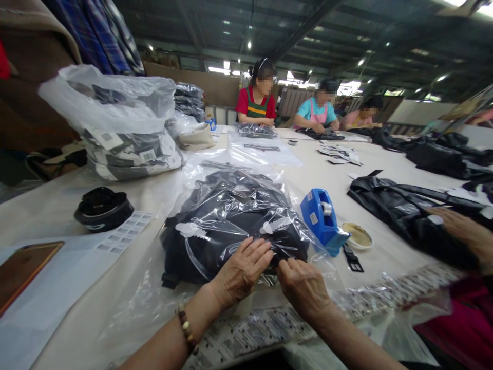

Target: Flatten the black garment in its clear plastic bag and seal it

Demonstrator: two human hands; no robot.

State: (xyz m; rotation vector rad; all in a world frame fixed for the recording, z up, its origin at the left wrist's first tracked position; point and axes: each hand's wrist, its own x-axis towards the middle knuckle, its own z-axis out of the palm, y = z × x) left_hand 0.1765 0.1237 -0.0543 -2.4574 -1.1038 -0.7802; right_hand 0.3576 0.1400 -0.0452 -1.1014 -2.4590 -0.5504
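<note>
In front of me on the table lies a black bag inside a clear plastic bag. White paper tags show through the film. My left hand rests flat on the plastic over the bag's near side, fingers stretched out. Beside it, my right hand is closed, its curled fingers gripping the edge of the plastic at the near right. Just beyond that hand stands a blue tape dispenser. A black buckle and a small round dish are near the dispenser.
At the left stand a filled white plastic sack, a black coiled item, a label sheet and a brown phone-like slab. A neighbour's hand touches a black bag at right. Several co-workers sit across the table.
</note>
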